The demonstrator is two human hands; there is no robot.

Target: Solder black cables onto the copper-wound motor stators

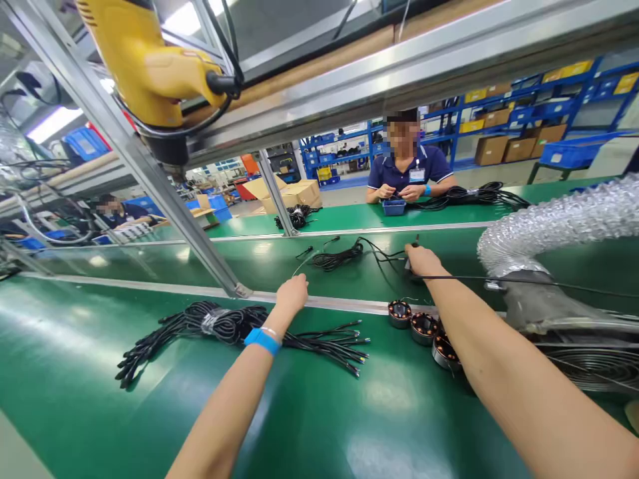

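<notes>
The left hand (293,293) pinches a thin wire (301,265), the right hand (424,261) grips a dark object (408,265).

Your bare left forearm (227,399) slants forward and to the right; your left hand (293,293) has its fingers curled in. Your bare right forearm (514,372) slants forward and to the left; your right hand (424,261) reaches slightly farther out, fingers bent into a grip.

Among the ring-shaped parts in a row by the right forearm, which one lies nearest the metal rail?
The leftmost ring-shaped part, right beside the metal rail; the others lie farther from it, nearer the camera.
</notes>
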